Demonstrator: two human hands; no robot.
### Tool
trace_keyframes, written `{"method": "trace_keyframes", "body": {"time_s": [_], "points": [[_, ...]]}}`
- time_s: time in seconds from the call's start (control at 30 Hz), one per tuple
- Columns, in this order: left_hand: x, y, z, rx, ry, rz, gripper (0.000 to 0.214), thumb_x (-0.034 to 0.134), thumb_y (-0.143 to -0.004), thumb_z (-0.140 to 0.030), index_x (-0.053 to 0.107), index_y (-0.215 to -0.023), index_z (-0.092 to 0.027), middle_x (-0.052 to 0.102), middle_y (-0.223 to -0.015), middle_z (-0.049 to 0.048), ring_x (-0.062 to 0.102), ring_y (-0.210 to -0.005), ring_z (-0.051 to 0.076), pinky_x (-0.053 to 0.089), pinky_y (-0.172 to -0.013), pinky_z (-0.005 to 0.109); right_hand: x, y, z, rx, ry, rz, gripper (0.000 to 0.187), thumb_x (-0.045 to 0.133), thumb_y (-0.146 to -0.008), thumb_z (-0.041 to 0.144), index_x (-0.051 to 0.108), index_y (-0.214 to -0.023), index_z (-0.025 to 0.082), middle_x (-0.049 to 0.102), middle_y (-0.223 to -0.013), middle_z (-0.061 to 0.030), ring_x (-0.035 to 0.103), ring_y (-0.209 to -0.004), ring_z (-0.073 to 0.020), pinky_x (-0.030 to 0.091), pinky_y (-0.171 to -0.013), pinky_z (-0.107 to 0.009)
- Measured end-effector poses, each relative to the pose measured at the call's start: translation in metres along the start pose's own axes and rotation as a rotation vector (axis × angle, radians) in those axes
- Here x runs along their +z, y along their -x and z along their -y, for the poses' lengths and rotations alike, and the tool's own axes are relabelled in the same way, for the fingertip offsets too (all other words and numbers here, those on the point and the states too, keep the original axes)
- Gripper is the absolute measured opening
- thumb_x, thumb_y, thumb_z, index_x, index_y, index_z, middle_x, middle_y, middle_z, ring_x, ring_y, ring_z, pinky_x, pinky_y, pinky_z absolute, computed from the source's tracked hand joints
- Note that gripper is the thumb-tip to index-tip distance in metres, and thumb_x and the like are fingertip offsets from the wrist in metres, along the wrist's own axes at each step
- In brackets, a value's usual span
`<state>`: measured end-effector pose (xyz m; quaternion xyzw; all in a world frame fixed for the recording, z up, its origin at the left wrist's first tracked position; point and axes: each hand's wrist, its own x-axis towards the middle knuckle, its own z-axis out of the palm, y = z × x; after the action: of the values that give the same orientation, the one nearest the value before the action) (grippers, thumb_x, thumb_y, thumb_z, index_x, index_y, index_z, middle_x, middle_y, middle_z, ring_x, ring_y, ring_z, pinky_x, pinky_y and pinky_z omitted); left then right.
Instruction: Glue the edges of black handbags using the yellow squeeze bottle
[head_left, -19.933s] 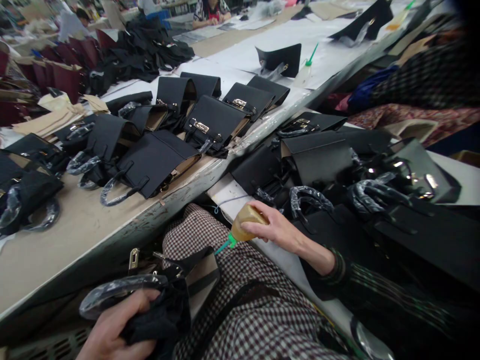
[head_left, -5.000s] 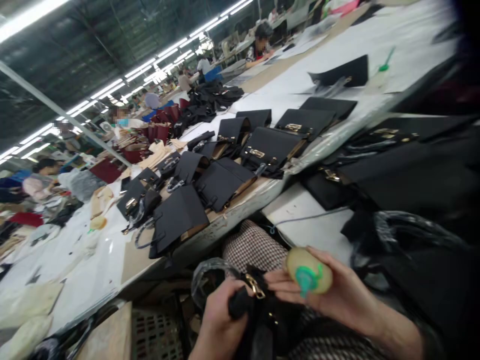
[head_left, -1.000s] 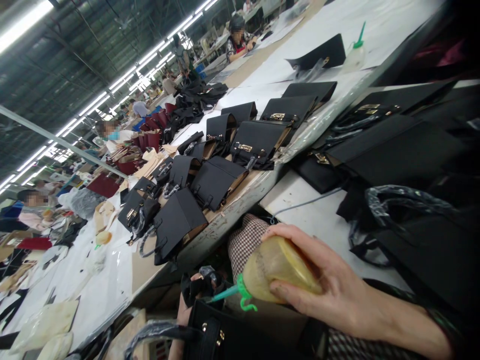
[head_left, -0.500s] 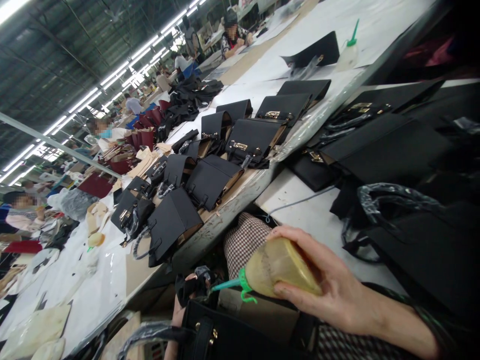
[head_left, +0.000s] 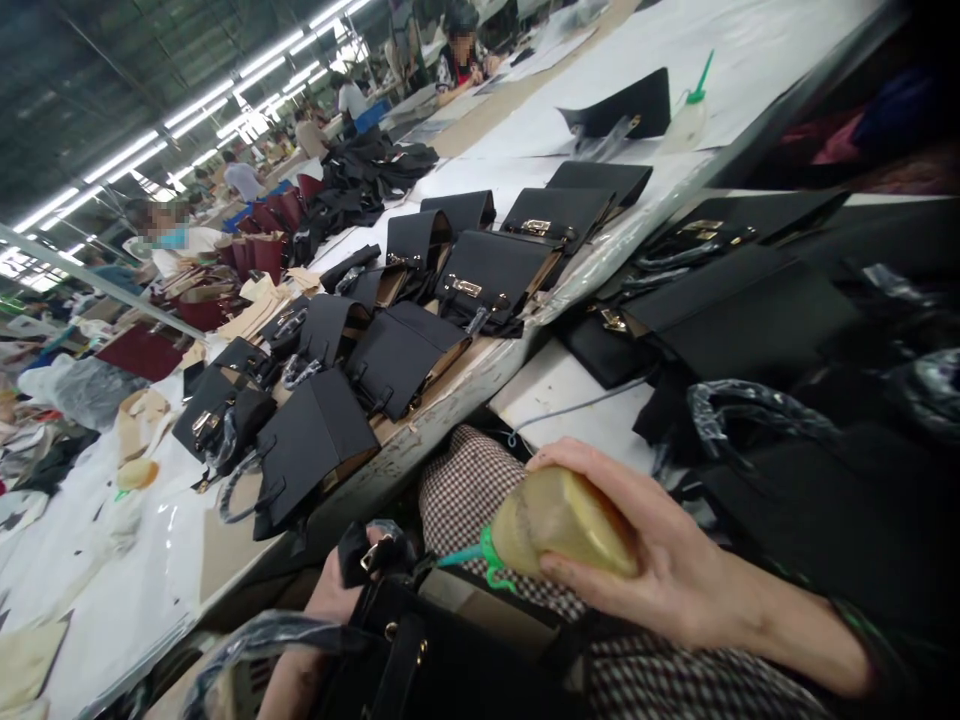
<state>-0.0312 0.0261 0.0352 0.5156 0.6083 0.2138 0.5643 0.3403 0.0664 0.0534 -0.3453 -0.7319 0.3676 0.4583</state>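
Note:
My right hand (head_left: 660,550) is wrapped round a squeeze bottle (head_left: 559,525) of yellowish liquid with a green collar. Its thin teal nozzle points left, the tip at the upper edge of a black handbag (head_left: 457,660) in front of me. Clear plastic wraps the bag's handle, and gold rings show on its side. My left hand (head_left: 334,590) grips the bag's far top corner, by a black flap with a gold buckle; its fingertips are partly hidden. A brown inner panel (head_left: 487,615) shows in the bag's opening.
Several black handbags (head_left: 409,350) stand on the long table to the left. More lie on a white surface at right. Another bottle with a green spout (head_left: 690,110) stands farther back; a yellow one (head_left: 137,474) lies at left. People work beyond.
The view has shifted, so the table things appear farther left. My left hand and the bag's corner have moved left and up in view. The bottle remains in my right hand, nozzle at the bag.

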Motion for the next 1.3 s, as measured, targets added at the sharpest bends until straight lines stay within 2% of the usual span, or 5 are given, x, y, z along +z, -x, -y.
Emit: {"method": "trace_keyframes", "body": {"time_s": [0.1, 0.33, 0.6, 0.87, 1.3], "points": [[0.010, -0.017, 0.010, 0.027, 0.071, -0.011, 0.043, 0.088, -0.066, -0.050, 0.059, -0.074, -0.020, 0.057, -0.074, -0.0012, 0.054, -0.071, 0.016, 0.048, -0.067, 0.029, -0.009, -0.001, -0.014, 0.097, 0.013, 0.034, 0.045, 0.076, -0.088, 0.033, 0.055, -0.128, 0.027, 0.070, -0.114, -0.0073, 0.071, -0.093, -0.0255, 0.060, -0.073, -0.031], [0.030, -0.047, 0.016, -0.012, 0.149, -0.057, 0.031, 0.084, -0.061, -0.032, 0.058, -0.072, -0.020, 0.058, -0.070, -0.0031, 0.054, -0.068, 0.015, 0.046, -0.066, 0.025, -0.013, -0.001, -0.048, 0.273, -0.027, 0.133, 0.045, 0.075, -0.088, 0.040, 0.057, -0.125, 0.023, 0.070, -0.109, -0.0071, 0.070, -0.090, -0.0243, 0.060, -0.075, -0.033], [0.036, -0.053, 0.025, -0.053, 0.153, -0.081, 0.025, 0.083, -0.062, -0.028, 0.062, -0.073, -0.019, 0.060, -0.070, -0.0032, 0.055, -0.069, 0.015, 0.047, -0.068, 0.025, 0.005, -0.006, -0.070, 0.191, -0.014, 0.148, 0.051, 0.077, -0.088, 0.043, 0.054, -0.128, 0.021, 0.067, -0.116, -0.0102, 0.068, -0.098, -0.0255, 0.059, -0.089, -0.040], [0.038, -0.055, 0.025, -0.049, 0.177, -0.059, 0.030, 0.084, -0.062, -0.032, 0.060, -0.074, -0.020, 0.061, -0.070, -0.0031, 0.057, -0.065, 0.015, 0.048, -0.064, 0.026, 0.011, -0.007, -0.069, -0.026, 0.073, 0.121, 0.055, 0.076, -0.091, 0.042, 0.048, -0.134, 0.023, 0.066, -0.117, -0.0127, 0.068, -0.101, -0.0285, 0.059, -0.086, -0.042], [0.034, -0.057, 0.045, -0.080, 0.118, -0.098, 0.027, 0.082, -0.064, -0.021, 0.066, -0.086, -0.020, 0.066, -0.078, -0.0038, 0.061, -0.072, 0.016, 0.053, -0.072, 0.026, -0.004, 0.004, -0.064, 0.022, 0.115, 0.355, 0.047, 0.076, -0.090, 0.039, 0.050, -0.125, 0.020, 0.063, -0.106, -0.0091, 0.063, -0.091, -0.0246, 0.054, -0.077, -0.037]]}}
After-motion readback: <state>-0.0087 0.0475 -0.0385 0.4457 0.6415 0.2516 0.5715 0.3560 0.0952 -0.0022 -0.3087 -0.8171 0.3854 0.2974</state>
